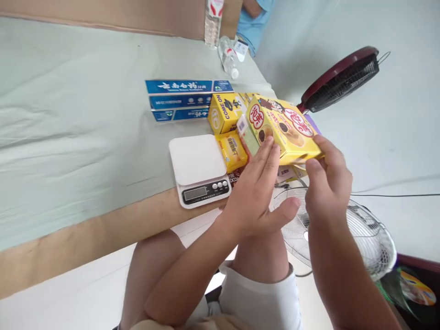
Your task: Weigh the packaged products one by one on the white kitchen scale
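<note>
My right hand is closed on the near corner of a large yellow snack box, held tilted above the table's right end. Next to it, my left hand is open, fingers stretched flat, their tips touching the box's near left edge. Under and around the box lie smaller packs: a yellow "COME ON" box, a small yellow pack and a pale green pack. A white kitchen scale with a dark blank display sits just left of my left hand, near the table's front edge.
Blue toothpaste boxes lie stacked behind the scale on the pale green tablecloth. Two water bottles are at the far edge, one upright, one lying. A white fan and a dark red fan stand on the floor to the right.
</note>
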`<state>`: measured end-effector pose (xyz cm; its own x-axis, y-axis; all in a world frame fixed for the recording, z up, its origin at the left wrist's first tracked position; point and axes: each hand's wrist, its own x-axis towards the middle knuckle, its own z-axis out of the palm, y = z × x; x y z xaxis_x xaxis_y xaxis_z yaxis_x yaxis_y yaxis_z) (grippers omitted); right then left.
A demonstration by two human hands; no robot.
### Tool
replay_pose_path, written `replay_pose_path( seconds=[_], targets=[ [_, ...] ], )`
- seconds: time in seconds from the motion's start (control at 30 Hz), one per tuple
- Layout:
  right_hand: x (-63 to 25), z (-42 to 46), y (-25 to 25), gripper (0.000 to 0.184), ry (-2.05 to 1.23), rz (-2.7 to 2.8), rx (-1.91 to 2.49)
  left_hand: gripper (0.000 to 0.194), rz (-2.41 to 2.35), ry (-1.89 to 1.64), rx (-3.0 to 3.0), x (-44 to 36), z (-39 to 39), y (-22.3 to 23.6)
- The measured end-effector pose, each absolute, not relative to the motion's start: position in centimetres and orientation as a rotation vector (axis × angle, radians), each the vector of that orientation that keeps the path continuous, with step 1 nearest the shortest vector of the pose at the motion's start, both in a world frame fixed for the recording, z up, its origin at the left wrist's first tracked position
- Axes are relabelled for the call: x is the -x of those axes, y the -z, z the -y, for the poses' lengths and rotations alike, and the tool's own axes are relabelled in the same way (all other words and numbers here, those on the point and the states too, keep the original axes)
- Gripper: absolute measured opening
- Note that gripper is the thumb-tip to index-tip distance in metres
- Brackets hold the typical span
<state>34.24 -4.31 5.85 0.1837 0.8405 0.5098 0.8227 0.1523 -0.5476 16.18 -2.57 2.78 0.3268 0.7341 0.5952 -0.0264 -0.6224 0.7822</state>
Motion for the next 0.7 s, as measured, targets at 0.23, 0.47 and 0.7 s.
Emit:
replay_pose_path(
  seconds=[0.23,0.47,0.7],
  targets=[
    [-23.8,5.8,-6.2,0.053,0.007,1.645,1.404,0.069,-0.953,-1.577,-1.840,-7.2,6.0,-4.6],
    [-17.5,5.2,1.5,0.059,-0.012,1.680,1.557,0.059,-1.151,-1.374,-1.772,-0.5,6.3,-0.5],
    [-17.7,5.6,3.1,0.055,-0.044,1.727,1.565,0.047,-1.297,-1.242,-1.615,-0.2,5.4,1.5]
  ],
)
